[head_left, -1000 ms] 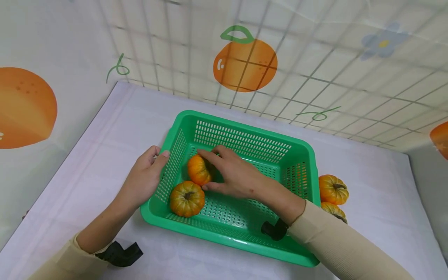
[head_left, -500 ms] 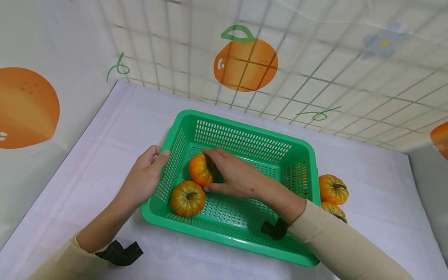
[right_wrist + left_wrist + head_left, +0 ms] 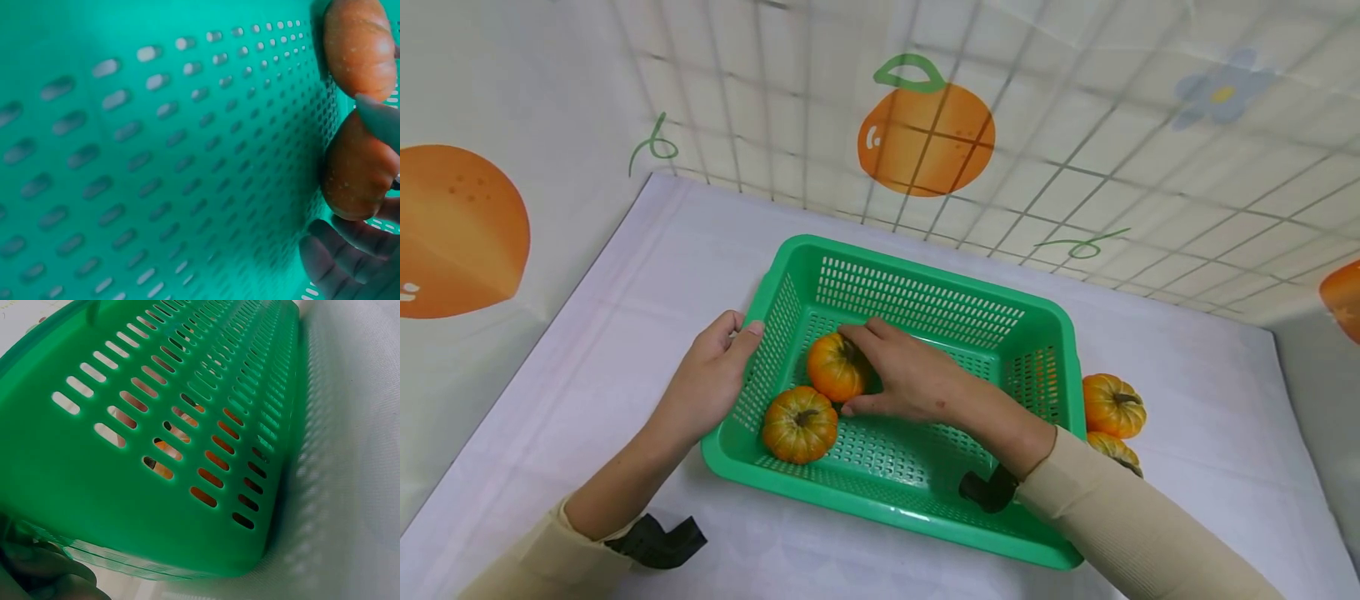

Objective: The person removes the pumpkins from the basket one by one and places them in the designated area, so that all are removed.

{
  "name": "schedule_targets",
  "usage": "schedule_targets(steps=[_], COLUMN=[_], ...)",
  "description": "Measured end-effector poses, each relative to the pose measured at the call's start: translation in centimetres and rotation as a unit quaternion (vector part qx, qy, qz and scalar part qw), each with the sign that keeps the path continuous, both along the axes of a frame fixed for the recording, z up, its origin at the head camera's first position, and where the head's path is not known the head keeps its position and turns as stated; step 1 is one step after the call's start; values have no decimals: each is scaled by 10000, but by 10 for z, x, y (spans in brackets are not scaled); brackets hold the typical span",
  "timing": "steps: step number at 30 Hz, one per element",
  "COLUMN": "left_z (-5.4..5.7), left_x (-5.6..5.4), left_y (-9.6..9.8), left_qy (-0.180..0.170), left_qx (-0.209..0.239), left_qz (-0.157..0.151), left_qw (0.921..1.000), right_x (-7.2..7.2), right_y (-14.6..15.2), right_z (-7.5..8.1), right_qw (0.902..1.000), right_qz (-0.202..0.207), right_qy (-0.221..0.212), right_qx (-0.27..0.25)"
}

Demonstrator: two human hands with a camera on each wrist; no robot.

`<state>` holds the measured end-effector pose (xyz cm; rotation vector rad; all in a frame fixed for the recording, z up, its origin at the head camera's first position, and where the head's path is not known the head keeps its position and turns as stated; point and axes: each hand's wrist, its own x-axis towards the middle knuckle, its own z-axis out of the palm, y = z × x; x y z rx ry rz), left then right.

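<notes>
a pale backdrop (image 3: 820, 125) with a wire grid behind it spans the top of the head view, an orange print (image 3: 927, 140) at upper centre; below it spreads a white tabletop (image 3: 617, 358). a green basket (image 3: 910, 518) with slotted walls stands at the centre of the frame, slightly slanted. my left hand (image 3: 711, 379), left of centre, grips the basket's left rim, thumb over the top; in the left wrist view its dark fingers show at lower left, and orange shows through the slots. my right hand (image 3: 910, 373) reaches in from the lower right and pinches the far pumpkin (image 3: 835, 367) between thumb and fingers, inside the basket, left of the frame's centre. just below it sits the near pumpkin (image 3: 800, 425), stem up; i cannot tell whether the two touch. the right wrist view shows both at its right edge, my thumb at the seam between them. outside the basket, at right, lie an upper spare pumpkin (image 3: 1114, 406) and a lower spare pumpkin (image 3: 1115, 450), the latter partly hidden.
</notes>
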<state>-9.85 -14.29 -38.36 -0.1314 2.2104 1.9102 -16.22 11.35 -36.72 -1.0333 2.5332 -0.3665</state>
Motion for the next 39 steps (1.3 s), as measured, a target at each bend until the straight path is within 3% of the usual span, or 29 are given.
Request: schedule_targets(steps=[39], left_z=[-1], left_x=[0], left_y=[-1], left_qy=[22], left_qx=[-15], left_qz=[-18], left_qw=[10000], right_x=[0], right_y=[5], right_z=[4], right_qw=[9991], right_qz=[-88], right_qy=[-322], right_qx=[274])
